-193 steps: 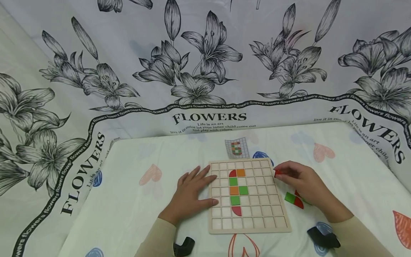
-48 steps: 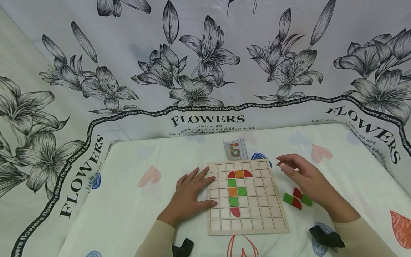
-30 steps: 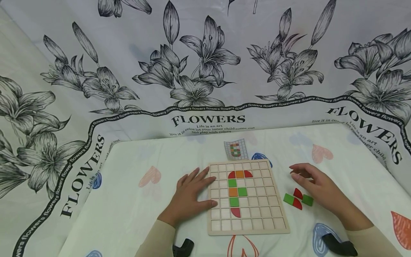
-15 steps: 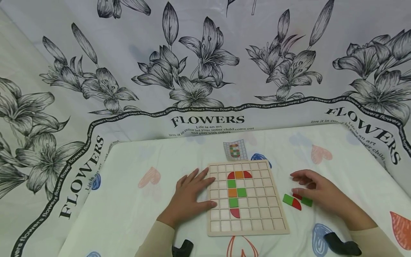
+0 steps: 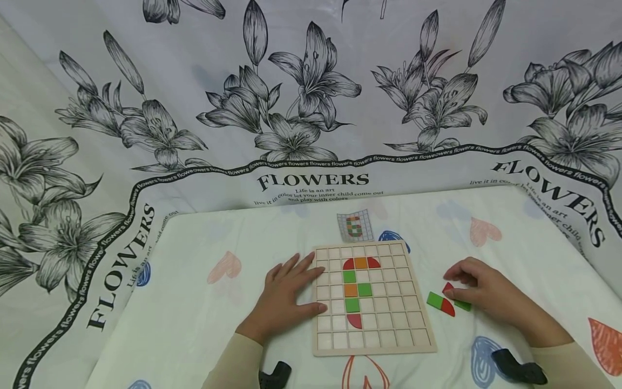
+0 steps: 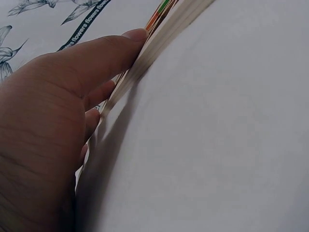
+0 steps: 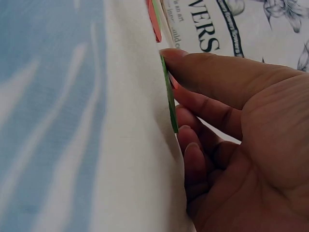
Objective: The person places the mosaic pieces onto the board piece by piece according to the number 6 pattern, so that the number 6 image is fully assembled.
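Note:
A square wooden grid board point(image 5: 391, 291) lies on the table, holding red quarter-round, orange and green square tiles. My left hand point(image 5: 284, 302) rests along its left edge, fingers spread and thumb on the rim; the left wrist view shows the thumb point(image 6: 133, 41) against the board's side. To the right of the board, my right hand point(image 5: 491, 292) pinches a red quarter-round tile point(image 5: 447, 287) between thumb and index finger. Around it lie a green tile point(image 5: 434, 300), another red quarter-round tile point(image 5: 448, 308) and a partly covered green tile point(image 5: 464, 306).
A small pattern card point(image 5: 354, 226) lies behind the board, showing a coloured figure on a grid. Black straps point(image 5: 519, 367) are near both wrists. A white cloth with printed hearts point(image 5: 485, 231) covers the table; a flower-printed sheet point(image 5: 311, 86) hangs behind.
The red quarter-round tile earlier in my right hand now sits on the board, right of the upper orange tile. That hand moved down to the loose tiles and grips another red one. Left hand stays.

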The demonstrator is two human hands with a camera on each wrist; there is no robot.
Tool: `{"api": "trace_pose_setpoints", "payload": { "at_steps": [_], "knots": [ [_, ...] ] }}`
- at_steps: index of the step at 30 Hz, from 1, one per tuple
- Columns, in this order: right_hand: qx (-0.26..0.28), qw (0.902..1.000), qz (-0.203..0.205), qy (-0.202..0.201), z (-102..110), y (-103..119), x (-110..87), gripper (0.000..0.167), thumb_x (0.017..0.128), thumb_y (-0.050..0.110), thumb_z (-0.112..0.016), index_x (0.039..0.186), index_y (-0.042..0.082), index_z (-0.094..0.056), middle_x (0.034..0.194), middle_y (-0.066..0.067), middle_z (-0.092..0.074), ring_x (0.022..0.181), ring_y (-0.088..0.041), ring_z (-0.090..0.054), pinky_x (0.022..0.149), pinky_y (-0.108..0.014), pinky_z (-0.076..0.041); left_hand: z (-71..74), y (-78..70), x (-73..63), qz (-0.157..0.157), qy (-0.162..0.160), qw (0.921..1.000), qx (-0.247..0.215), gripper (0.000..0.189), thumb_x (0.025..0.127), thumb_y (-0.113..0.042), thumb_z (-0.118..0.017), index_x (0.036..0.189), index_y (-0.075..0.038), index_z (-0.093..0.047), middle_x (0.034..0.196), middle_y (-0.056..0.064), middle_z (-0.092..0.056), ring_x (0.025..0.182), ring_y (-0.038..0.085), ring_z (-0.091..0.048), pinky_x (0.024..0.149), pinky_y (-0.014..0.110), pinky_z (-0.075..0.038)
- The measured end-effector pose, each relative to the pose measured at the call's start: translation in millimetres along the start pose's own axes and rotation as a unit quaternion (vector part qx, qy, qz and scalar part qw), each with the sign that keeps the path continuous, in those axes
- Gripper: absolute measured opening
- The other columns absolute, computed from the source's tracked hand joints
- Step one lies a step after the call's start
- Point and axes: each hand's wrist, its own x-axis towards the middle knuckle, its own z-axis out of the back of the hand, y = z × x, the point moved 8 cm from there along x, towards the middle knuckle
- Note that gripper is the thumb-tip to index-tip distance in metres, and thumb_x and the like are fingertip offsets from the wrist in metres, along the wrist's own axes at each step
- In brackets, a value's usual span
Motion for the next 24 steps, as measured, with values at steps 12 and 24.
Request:
{"api": "trace_pose_setpoints", "payload": {
  "at_steps": [12,24],
  "knots": [
    [-0.002,0.9994,-0.033,0.005,-3.6,-0.9,0.2,0.02,0.094,0.02,-0.089,0.107,0.017,-0.074,0.096,0.006,-0.067,0.087,-0.012,-0.061,0.078,-0.025,-0.051,2.1,-0.2,-0.7,0.0,-0.002,1.0,-0.003,0.081,0.091,-0.073,-0.071,0.162,-0.036,-0.056,0.177,-0.016,-0.024,0.165,0.02,-0.013,0.126,0.055,-0.007],
    [0.038,0.9981,-0.045,-0.017,0.7,-0.5,-0.9,0.014,0.099,0.011,-0.082,0.111,0.011,-0.074,0.095,0.004,-0.071,0.084,-0.014,-0.062,0.074,-0.024,-0.05,1.1,-0.7,0.0,0.002,-0.002,1.0,-0.005,0.081,0.091,-0.073,-0.071,0.162,-0.036,-0.056,0.177,-0.017,-0.024,0.165,0.019,-0.013,0.127,0.055,-0.007]
  ]
}}
